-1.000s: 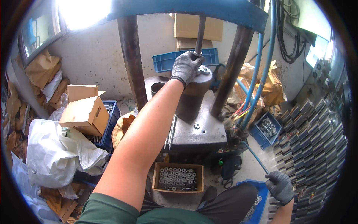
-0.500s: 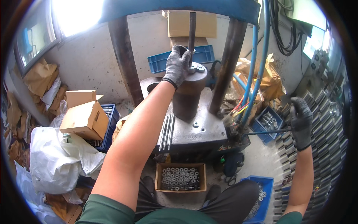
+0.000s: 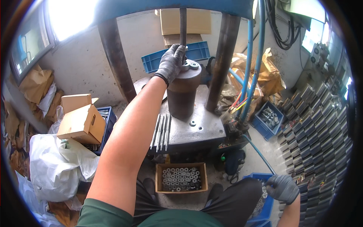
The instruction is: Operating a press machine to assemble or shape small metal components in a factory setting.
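Observation:
My left hand (image 3: pixel 171 63), in a grey glove, is closed round the lower part of an upright dark metal rod (image 3: pixel 183 26). Its fingers hide how the rod meets the top of a thick dark cylinder (image 3: pixel 182 96). Beside the fingers, a small metal ring (image 3: pixel 194 65) lies on that top. My right hand (image 3: pixel 283 188), also gloved, grips the end of a long blue lever (image 3: pixel 261 154) low at the right. Several slim steel shafts (image 3: pixel 161 132) lie side by side on the metal press table (image 3: pixel 181 138), and another ring (image 3: pixel 193 123) sits near the cylinder's foot.
Blue press frame (image 3: pixel 170 4) and dark columns (image 3: pixel 224 62) surround the cylinder. Below stands a cardboard box (image 3: pixel 181 192) of metal rings. Blue bins (image 3: pixel 267 132) and stacked metal parts (image 3: pixel 314 140) are at right; a carton (image 3: pixel 81 125) and white sack (image 3: pixel 56 166) at left.
My right hand has swung the blue lever down and toward me. My left hand stays at the rod, while the whole view has shifted slightly.

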Demonstrator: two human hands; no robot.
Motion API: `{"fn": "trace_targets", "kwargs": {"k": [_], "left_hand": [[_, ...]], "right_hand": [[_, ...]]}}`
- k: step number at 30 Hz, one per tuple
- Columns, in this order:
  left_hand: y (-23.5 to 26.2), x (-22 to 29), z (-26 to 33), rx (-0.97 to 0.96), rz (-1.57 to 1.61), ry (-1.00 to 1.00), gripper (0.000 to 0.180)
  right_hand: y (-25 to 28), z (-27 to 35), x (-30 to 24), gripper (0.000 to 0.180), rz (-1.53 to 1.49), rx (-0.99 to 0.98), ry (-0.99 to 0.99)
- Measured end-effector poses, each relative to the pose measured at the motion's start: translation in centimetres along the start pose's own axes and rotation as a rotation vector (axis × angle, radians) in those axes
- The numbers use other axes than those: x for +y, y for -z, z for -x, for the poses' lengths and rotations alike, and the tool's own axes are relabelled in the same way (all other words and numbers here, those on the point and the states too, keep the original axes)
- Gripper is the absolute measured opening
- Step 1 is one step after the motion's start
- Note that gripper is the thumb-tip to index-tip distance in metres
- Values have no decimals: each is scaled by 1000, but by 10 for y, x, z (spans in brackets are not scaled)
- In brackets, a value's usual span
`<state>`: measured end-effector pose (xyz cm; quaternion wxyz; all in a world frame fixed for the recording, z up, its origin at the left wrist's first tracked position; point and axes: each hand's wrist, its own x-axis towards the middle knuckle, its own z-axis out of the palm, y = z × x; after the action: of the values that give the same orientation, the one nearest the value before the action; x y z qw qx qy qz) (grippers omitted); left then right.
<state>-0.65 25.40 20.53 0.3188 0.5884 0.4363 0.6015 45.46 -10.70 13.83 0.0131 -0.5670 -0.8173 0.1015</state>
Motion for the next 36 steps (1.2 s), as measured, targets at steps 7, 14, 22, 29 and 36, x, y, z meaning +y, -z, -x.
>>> {"fn": "trace_targets", "kwargs": {"k": [7,14,22,29,36], "left_hand": [[5,1,0,-6,-66,-15,33],[3,5,3,-27,-26,-10,31],[8,-9,-9,-24,-74,-38,27],[2,4,1,4,-78,1,27],[6,-6,-6,-12,-83,-4,25]], "right_hand": [[22,-16,-11,25,-151,216,-62],[20,-10,-2,28,-41,-153,-65],[18,-14,2,28,-86,-80,-99],[23,-12,-2,29,-13,-156,-89],[17,-10,3,22,-79,-81,-75]]}}
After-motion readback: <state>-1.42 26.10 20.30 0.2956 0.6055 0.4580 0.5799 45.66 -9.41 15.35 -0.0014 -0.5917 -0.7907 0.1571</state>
